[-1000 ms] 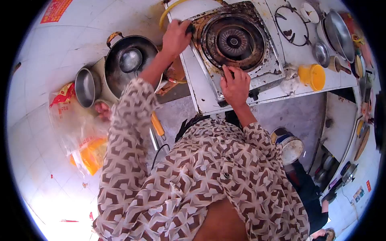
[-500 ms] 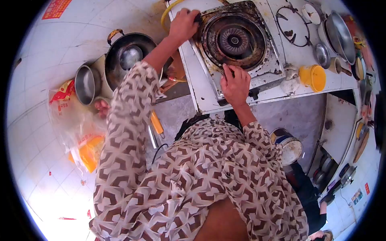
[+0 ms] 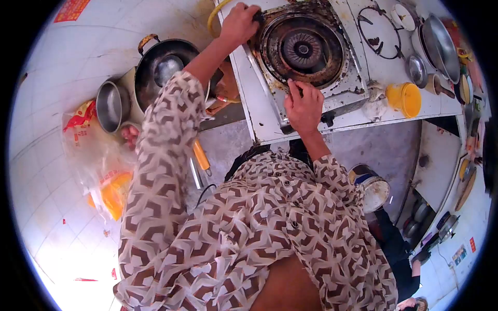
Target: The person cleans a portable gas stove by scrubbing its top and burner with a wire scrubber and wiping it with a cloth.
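Observation:
A grimy single-burner stove with a round burner sits on the white counter. At its far left corner my left hand is closed around a small dark object that looks like a scrubbing pad. My right hand rests at the stove's front side, its fingertips closed on the stained rim below the burner. Just what those fingers grip is too small to tell. A yellow hose runs by the stove's left side.
To the left are a black wok with a ladle in it, a metal pot and a plastic bag. To the right are a pan support, a yellow cup and a metal basin. A paint bucket stands below.
My left hand has moved up and slightly right along the stove's left side with the dark object. My right hand has stayed nearly still on the front rim.

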Tool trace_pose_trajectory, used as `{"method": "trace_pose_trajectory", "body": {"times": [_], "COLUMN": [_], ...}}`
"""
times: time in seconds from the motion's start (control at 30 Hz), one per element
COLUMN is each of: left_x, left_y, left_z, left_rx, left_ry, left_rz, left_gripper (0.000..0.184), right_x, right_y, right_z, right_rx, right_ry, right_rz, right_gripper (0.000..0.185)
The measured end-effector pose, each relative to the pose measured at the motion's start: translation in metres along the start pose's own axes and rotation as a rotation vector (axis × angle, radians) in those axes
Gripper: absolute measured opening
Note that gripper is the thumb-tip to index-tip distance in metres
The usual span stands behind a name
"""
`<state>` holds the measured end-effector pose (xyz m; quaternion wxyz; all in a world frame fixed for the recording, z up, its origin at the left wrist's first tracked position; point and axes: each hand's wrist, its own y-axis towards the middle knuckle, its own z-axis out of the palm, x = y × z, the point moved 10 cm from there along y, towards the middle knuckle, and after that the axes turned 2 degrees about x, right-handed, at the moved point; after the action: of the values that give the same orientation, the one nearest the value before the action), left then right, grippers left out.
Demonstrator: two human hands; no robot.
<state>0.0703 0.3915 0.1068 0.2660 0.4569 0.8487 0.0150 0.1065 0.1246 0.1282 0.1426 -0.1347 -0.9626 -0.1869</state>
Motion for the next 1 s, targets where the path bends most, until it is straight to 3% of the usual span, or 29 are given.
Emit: {"method": "trace_pose_trajectory", "body": {"times": [0.07,0.17,0.27,0.47,0.57,0.73,0.8,0.87,0.93,1.0], "left_x": [0.006,-0.020,-0.036,0.006,-0.003,-0.038,-0.016,-0.004,0.006,0.003], "left_y": [0.007,-0.040,-0.084,-0.010,-0.019,-0.075,-0.061,-0.029,-0.001,-0.004], "left_z": [0.010,-0.004,-0.017,-0.013,-0.004,-0.012,-0.012,-0.021,-0.016,0.000], "left_rx": [-0.008,0.153,0.217,-0.050,-0.073,0.123,0.083,-0.099,-0.133,-0.142], "left_ry": [0.010,-0.061,-0.155,-0.009,0.019,-0.113,-0.090,-0.022,0.001,0.001], "left_rz": [-0.062,-0.070,0.032,-0.053,-0.071,0.003,-0.051,-0.097,-0.258,-0.301], "left_gripper": [0.045,0.042,0.039,0.040,0.041,0.042,0.041,0.038,0.033,0.040], "right_x": [-0.001,0.001,0.000,0.001,0.003,0.003,-0.005,0.001,0.001,0.004], "right_y": [-0.002,-0.001,0.000,-0.001,-0.001,-0.002,-0.005,-0.003,-0.005,-0.004], "right_z": [0.000,0.000,0.001,0.000,0.001,-0.003,-0.003,0.005,0.007,0.006], "right_rx": [0.008,0.000,-0.003,0.001,0.012,-0.015,0.037,0.013,0.012,0.004], "right_ry": [0.000,0.003,-0.009,0.000,-0.016,0.009,-0.025,-0.006,-0.027,-0.044], "right_rz": [0.002,0.002,0.000,-0.011,-0.016,-0.008,0.028,0.006,-0.004,-0.019], "right_gripper": [0.041,0.042,0.042,0.042,0.042,0.044,0.044,0.044,0.043,0.043]}}
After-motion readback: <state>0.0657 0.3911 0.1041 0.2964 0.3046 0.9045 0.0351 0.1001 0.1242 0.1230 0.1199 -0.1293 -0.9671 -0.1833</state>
